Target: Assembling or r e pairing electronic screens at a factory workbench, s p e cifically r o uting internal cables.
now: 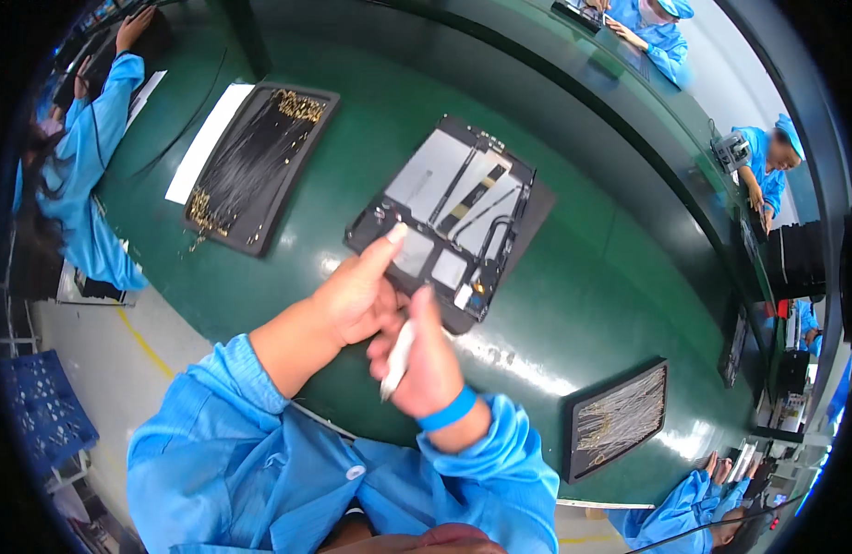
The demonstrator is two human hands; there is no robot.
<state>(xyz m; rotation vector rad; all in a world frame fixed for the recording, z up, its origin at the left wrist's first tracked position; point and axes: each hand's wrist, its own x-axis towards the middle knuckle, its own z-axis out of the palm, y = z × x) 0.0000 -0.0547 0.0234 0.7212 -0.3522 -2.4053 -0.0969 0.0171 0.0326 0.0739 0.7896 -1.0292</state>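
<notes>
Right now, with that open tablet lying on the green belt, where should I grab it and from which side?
Probably by its two long outer edges, coming from above. The open tablet lies flat and skewed on the green belt, with flex cables and boards exposed on top, so only the dark frame looks safe to pinch. The left hand reaches its near corner; the right hand holds a thin white tool.

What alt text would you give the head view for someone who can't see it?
Both hands meet over a green work surface, the right hand holding a thin white tool and the left hand reaching to the near edge of an opened tablet chassis. Two black trays of thin cables, one far left and one near right, flank it; other blue-coated workers sit around the line.
</notes>
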